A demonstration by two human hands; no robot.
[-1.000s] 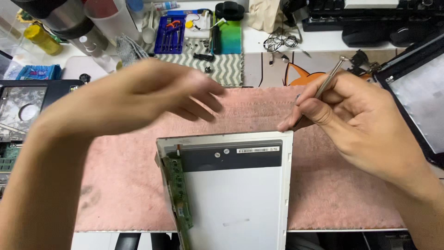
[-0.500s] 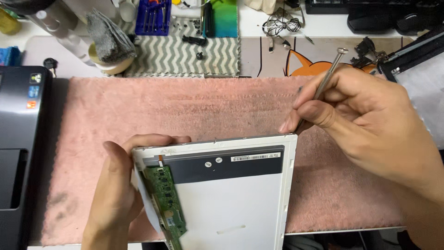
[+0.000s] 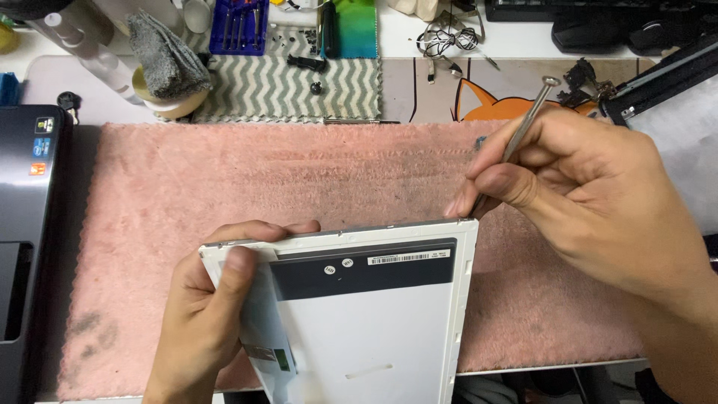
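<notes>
my left hand (image 3: pixel 206 318) grips the near left corner of the white display panel (image 3: pixel 374 322) — thumb pressed on its face, the other fingers (image 3: pixel 262 228) curled over the top edge, so the corner itself is mostly covered. the panel lies on the pink mat (image 3: pixel 247 179) at the near side of the counter, and its lower part runs out of the bottom of the view, so i cannot see where it ends. a green circuit strip (image 3: pixel 278 360) shows only as a sliver beside my wrist.

my right hand (image 3: pixel 591 198) is clenched around a thin metal tool (image 3: pixel 523 127), held like a pen; its tip is buried behind my thumb just at the panel's top right corner, and i cannot tell whether it touches the frame. my forearm is cut off at the right edge.

on the left a black laptop (image 3: pixel 30 224) sits half out of view, close beside the mat. beyond the mat lie a zigzag-patterned cloth (image 3: pixel 292 86), a grey rag (image 3: pixel 164 60) and a blue tray of small tools (image 3: pixel 239 26) — too small to make out singly. the broad middle of the mat, between the panel's top edge and the cloth, is bare.
</notes>
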